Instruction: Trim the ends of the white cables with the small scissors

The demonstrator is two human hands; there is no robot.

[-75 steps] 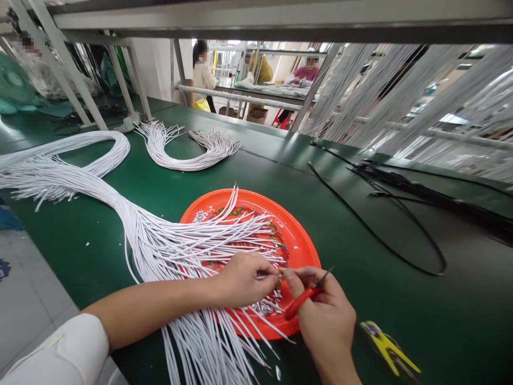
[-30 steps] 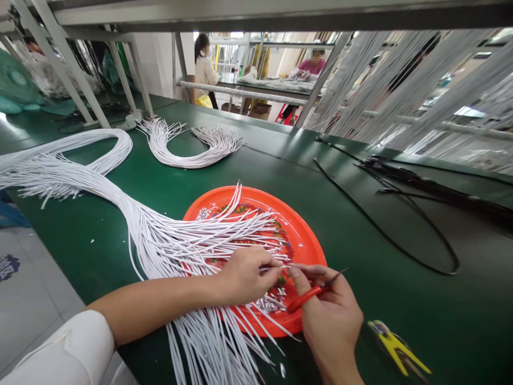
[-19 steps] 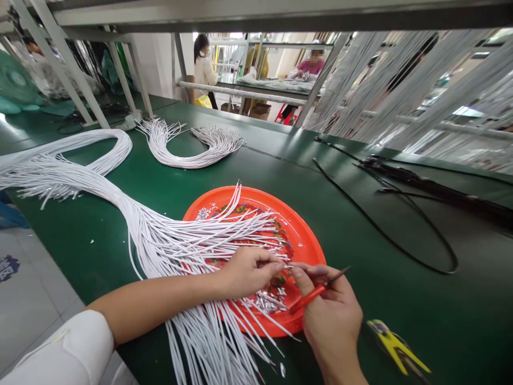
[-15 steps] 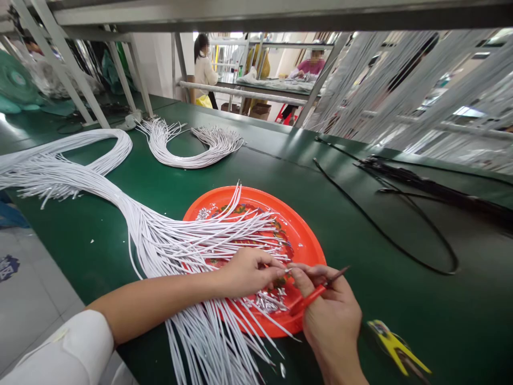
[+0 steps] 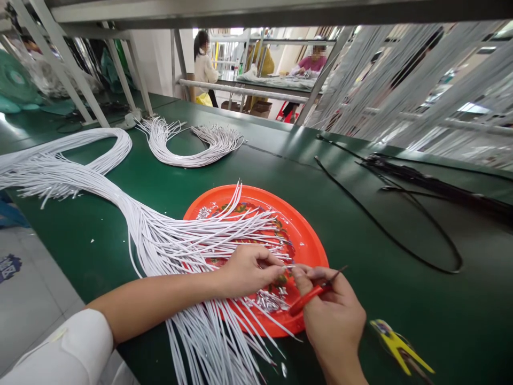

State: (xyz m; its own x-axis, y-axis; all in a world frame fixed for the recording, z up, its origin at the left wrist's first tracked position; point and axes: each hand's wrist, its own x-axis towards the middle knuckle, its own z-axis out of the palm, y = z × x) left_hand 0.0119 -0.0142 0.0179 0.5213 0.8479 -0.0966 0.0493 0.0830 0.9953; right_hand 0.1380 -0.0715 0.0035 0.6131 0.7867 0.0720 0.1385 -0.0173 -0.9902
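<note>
Cable [image 5: 288,266] is running between the closely pinching left hand [image 5: 250,271] and right hand [image 5: 334,313] above the red tray [image 5: 308,243], the right also clasping red-handled cutters [image 5: 306,299], whose bulk, by crowding its grasp, could soon be making that fine pinch slip.

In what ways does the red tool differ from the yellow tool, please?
The red tool is gripped in the right hand, while the yellow tool lies on the green table. The hand partly covers the red tool; it leaves the yellow tool uncovered. Both are brightly coloured.
</note>
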